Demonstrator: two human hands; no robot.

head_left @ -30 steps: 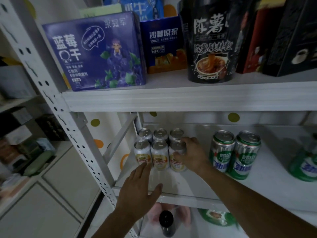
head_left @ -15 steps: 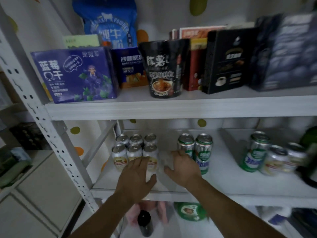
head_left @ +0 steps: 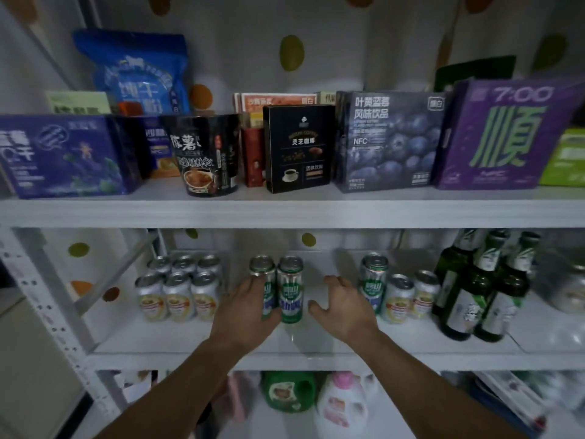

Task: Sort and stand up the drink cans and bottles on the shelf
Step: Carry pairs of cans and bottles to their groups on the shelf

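On the middle shelf (head_left: 316,356), several small silver cans (head_left: 177,293) stand in a tight block at the left. Two tall green cans stand side by side in the middle. My left hand (head_left: 247,308) wraps around the left green can (head_left: 262,270), covering its lower half; the right green can (head_left: 290,286) stands touching it. My right hand (head_left: 343,308) hovers with fingers spread in the gap beside a third tall green can (head_left: 374,280) and holds nothing. Two more small silver cans (head_left: 408,296) and three upright green glass bottles (head_left: 474,289) stand further right.
The upper shelf (head_left: 285,213) holds boxes, a black noodle cup (head_left: 202,156) and a blue bag, low over the cans. A white perforated post (head_left: 41,299) and a diagonal brace bound the left side. Detergent bottles (head_left: 342,403) stand below. A clear container (head_left: 569,286) sits far right.
The view has pulled back and shifted right. Both hands left the silver can block and moved right: the left hand now grips a tall green can, the right hand is in the gap beyond.
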